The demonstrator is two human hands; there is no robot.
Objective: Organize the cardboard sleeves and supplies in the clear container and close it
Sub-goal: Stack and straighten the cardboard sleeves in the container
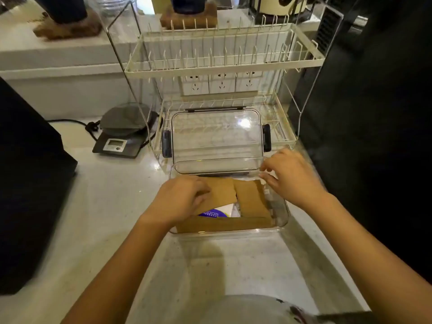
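Note:
The clear container stands open on the pale counter in front of me. Inside it lie brown cardboard sleeves and white and purple packets. Its clear lid with dark latches leans back against the lower shelf of the dish rack. My left hand rests inside the container, its fingers on the left cardboard sleeve. My right hand hovers at the container's right rear corner, fingers curled close to the rim; whether it holds anything is unclear.
A white two-tier wire dish rack stands right behind the container. A dark kitchen scale with a cable sits at the left. Dark appliances flank the counter, one on the left and another on the right.

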